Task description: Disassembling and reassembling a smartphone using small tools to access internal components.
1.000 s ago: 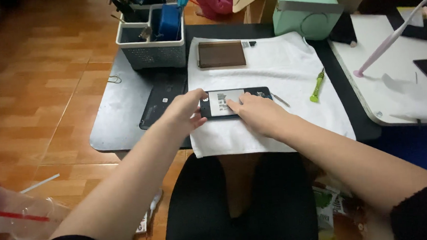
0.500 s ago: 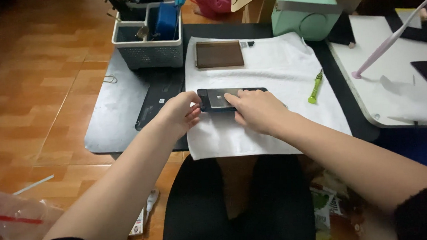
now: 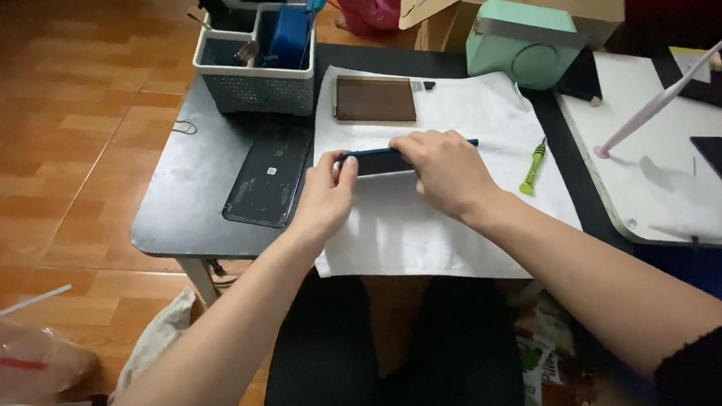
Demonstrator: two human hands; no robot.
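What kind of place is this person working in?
Probably a small home repair bench for phones. Both hands tilt a phone on edge over a white cloth; a detached dark phone panel, a green screwdriver and a tool basket lie nearby.

**Person's body: bare forearms, dark clothing**

Two bare hands, left hand point(image 3: 324, 198) and right hand point(image 3: 444, 172), no rings, gloves or watch visible. Forearms bare up to near the elbows. Black sleeve point(image 3: 707, 366) ends at the right elbow, ribbed-looking cuff edge; a dark sleeve edge shows at the left elbow, bottom of frame. Black trousers point(image 3: 385, 350) cover both legs, plain, no pattern visible. Fingernails short, unpainted as far as can be told.
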